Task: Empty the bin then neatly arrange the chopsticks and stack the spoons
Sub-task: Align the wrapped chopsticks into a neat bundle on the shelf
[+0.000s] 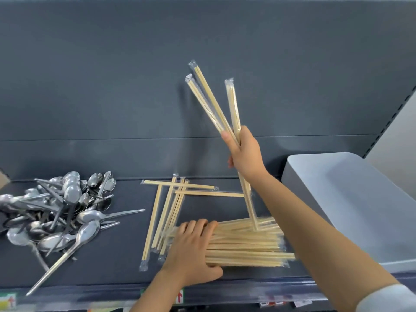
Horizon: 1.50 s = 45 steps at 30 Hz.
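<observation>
Right hand (246, 154) gripping raised wrapped bamboo chopstick pairs (216, 102), left hand (193, 246) flat, fingers straight on aligned wrapped chopstick pile (249, 246), steel spoons heaped (60, 210) left, white bin (351, 199) right, dark shelf (112, 266)

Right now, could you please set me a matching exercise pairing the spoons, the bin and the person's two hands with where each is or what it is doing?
Things:
1. spoons
2. bin
3. left hand
4. right hand

Places or states:
A. grips raised chopsticks
B. jumbled pile at the left of the shelf
C. pale, at the far right
D. rests on the flat chopstick bundle

Pairs: 1-B; 2-C; 3-D; 4-A.
</observation>
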Each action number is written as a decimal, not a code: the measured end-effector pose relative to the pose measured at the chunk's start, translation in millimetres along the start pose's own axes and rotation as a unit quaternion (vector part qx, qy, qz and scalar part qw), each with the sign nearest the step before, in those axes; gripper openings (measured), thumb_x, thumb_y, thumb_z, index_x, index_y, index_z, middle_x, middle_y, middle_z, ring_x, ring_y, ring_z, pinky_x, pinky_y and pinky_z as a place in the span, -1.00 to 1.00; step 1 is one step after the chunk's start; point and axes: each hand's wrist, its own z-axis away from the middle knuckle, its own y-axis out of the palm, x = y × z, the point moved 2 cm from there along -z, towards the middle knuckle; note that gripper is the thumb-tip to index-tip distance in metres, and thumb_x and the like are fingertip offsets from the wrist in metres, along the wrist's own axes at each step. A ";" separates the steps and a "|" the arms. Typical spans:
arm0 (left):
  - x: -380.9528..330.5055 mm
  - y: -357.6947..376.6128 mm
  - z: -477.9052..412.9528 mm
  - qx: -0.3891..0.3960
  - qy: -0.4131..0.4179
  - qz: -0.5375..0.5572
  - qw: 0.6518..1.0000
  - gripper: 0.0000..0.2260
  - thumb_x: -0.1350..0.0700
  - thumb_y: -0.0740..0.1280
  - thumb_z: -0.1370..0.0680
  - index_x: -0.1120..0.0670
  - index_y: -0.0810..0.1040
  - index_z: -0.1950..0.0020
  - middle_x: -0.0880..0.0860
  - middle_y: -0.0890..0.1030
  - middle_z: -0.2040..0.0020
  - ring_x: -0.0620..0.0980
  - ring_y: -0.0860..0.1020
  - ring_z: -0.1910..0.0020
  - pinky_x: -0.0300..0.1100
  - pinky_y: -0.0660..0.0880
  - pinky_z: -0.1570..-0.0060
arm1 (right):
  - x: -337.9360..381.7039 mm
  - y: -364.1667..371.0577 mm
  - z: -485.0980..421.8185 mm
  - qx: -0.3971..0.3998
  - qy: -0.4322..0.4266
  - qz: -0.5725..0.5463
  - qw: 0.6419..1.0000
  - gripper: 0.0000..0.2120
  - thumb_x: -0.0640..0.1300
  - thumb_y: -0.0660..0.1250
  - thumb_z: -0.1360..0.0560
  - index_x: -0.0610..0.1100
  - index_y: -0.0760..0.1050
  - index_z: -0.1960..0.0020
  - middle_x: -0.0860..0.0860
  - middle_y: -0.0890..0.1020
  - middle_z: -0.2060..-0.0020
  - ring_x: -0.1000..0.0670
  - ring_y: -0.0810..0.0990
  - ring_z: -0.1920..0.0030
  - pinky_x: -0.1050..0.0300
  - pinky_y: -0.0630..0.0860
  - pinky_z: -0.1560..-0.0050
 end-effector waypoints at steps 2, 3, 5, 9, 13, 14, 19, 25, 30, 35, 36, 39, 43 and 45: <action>-0.2 -0.7 -0.2 0.001 0.001 0.002 1.000 -0.21 -0.32 0.17 -0.31 -0.09 0.06 -0.48 -0.13 0.21 -0.32 -0.06 0.21 -0.27 -0.16 0.09 -0.36 | 3.8 -1.2 -0.8 -0.018 0.011 -0.011 1.000 -0.58 0.17 0.26 -0.53 -0.17 0.24 0.16 -0.10 0.44 0.38 0.05 0.44 0.57 0.05 0.48 0.37; -0.2 -1.0 -0.3 0.001 0.000 0.003 1.000 -0.22 -0.32 0.17 -0.31 -0.10 0.06 -0.48 -0.13 0.21 -0.32 -0.06 0.21 -0.27 -0.16 0.08 -0.36 | 4.9 -1.9 -0.9 -0.027 0.011 -0.021 0.999 -0.55 0.17 0.28 -0.52 -0.22 0.28 0.15 -0.10 0.49 0.36 0.05 0.44 0.56 0.10 0.46 0.40; -0.2 -1.4 -0.4 0.001 -0.002 0.007 1.000 -0.22 -0.32 0.17 -0.31 -0.10 0.05 -0.48 -0.14 0.21 -0.33 -0.07 0.20 -0.28 -0.17 0.07 -0.36 | 8.8 -4.2 -1.4 -0.041 0.005 -0.051 0.998 -0.55 0.13 0.31 -0.52 -0.29 0.37 0.09 -0.05 0.60 0.32 0.04 0.45 0.51 0.24 0.42 0.48; -0.3 0.1 -0.1 0.001 -0.004 0.009 1.000 -0.21 -0.32 0.16 -0.30 -0.09 0.08 -0.49 -0.13 0.22 -0.35 -0.07 0.22 -0.29 -0.16 0.06 -0.38 | 19.4 -6.1 -5.0 -0.043 0.000 -0.166 0.985 -0.74 -0.02 0.41 -0.49 -0.17 0.44 0.02 -0.02 0.58 0.34 0.15 0.48 0.50 0.23 0.41 0.50; -1.2 -1.8 -0.6 0.005 -0.006 0.012 1.000 -0.21 -0.31 0.17 -0.30 -0.10 0.08 -0.48 -0.14 0.22 -0.35 -0.08 0.21 -0.30 -0.17 0.04 -0.38 | 29.1 -0.7 -7.7 -0.021 0.001 -0.218 0.976 -0.79 -0.05 0.40 -0.50 -0.13 0.52 -0.07 -0.01 0.55 0.35 0.17 0.46 0.52 0.25 0.39 0.50; -1.3 -2.4 -0.7 0.008 -0.005 0.011 1.000 -0.21 -0.31 0.17 -0.31 -0.10 0.07 -0.48 -0.15 0.21 -0.35 -0.09 0.21 -0.31 -0.18 0.03 -0.38 | 32.1 -0.1 -8.8 -0.023 -0.003 -0.222 0.975 -0.81 -0.04 0.38 -0.51 -0.11 0.53 -0.06 0.00 0.54 0.37 0.16 0.45 0.51 0.25 0.40 0.49; -2.4 -6.8 -2.6 0.033 -0.010 0.011 0.999 -0.23 -0.30 0.17 -0.30 -0.13 0.03 -0.47 -0.16 0.18 -0.32 -0.10 0.18 -0.31 -0.17 -0.02 -0.37 | 40.2 3.6 -15.2 -0.027 -0.060 -0.231 0.971 -0.86 -0.12 0.37 -0.52 -0.09 0.49 -0.06 0.01 0.44 0.38 0.06 0.42 0.40 0.19 0.48 0.32; 0.0 -6.2 -6.9 0.059 -0.011 0.001 0.998 -0.23 -0.31 0.17 -0.32 -0.13 0.03 -0.47 -0.13 0.19 -0.34 -0.06 0.19 -0.32 -0.14 -0.01 -0.36 | 13.9 15.7 -9.6 0.013 -0.016 -0.240 0.971 -0.81 -0.21 0.39 -0.49 -0.01 0.46 -0.03 0.05 0.54 0.27 0.11 0.54 0.27 0.27 0.52 0.12; -1.5 -8.2 -6.6 0.061 -0.014 0.007 0.998 -0.21 -0.30 0.18 -0.32 -0.13 0.01 -0.48 -0.13 0.17 -0.36 -0.07 0.17 -0.34 -0.15 -0.03 -0.38 | -13.9 26.7 5.0 0.020 -0.003 -0.194 0.981 -0.72 -0.26 0.49 -0.39 -0.03 0.47 0.02 0.08 0.51 0.36 0.14 0.50 0.33 0.32 0.51 0.14; -2.5 -9.7 -4.7 0.051 -0.015 0.011 0.999 -0.21 -0.29 0.18 -0.31 -0.13 0.00 -0.48 -0.14 0.16 -0.35 -0.08 0.16 -0.33 -0.17 -0.04 -0.36 | -24.7 35.1 13.9 0.005 0.010 -0.202 0.979 -0.73 -0.23 0.55 -0.33 -0.13 0.45 0.15 0.07 0.47 0.41 0.08 0.45 0.36 0.29 0.51 0.19; -3.1 -9.7 -4.4 0.047 -0.016 0.013 0.999 -0.21 -0.28 0.18 -0.31 -0.13 0.00 -0.48 -0.14 0.16 -0.34 -0.08 0.16 -0.33 -0.18 -0.03 -0.37 | -24.6 35.8 14.5 0.002 0.016 -0.210 0.978 -0.72 -0.22 0.57 -0.31 -0.11 0.46 0.17 0.06 0.46 0.41 0.07 0.44 0.36 0.28 0.51 0.21; -3.0 -8.9 -3.4 0.043 -0.018 0.021 0.999 -0.21 -0.29 0.18 -0.30 -0.14 0.00 -0.47 -0.15 0.16 -0.33 -0.10 0.16 -0.31 -0.17 -0.02 -0.39 | -23.5 35.7 14.1 0.005 0.018 -0.219 0.976 -0.61 -0.18 0.62 -0.24 -0.16 0.37 0.29 0.01 0.37 0.43 0.06 0.36 0.41 0.26 0.45 0.31; -2.4 -7.8 -3.2 0.042 -0.020 0.024 0.999 -0.21 -0.29 0.18 -0.30 -0.14 0.00 -0.48 -0.16 0.16 -0.33 -0.09 0.16 -0.32 -0.16 -0.02 -0.40 | -25.8 38.3 18.6 0.005 0.013 -0.235 0.972 -0.68 -0.23 0.59 -0.27 -0.35 0.46 0.22 -0.03 0.46 0.40 0.07 0.45 0.38 0.31 0.48 0.26; -2.5 -7.8 -3.9 0.045 -0.020 0.022 0.999 -0.20 -0.29 0.18 -0.30 -0.14 -0.01 -0.48 -0.15 0.16 -0.34 -0.09 0.15 -0.33 -0.15 -0.03 -0.41 | -30.8 41.5 23.9 0.018 0.014 -0.238 0.971 -0.75 -0.25 0.57 -0.29 -0.30 0.50 0.24 -0.09 0.50 0.35 0.05 0.50 0.34 0.30 0.50 0.22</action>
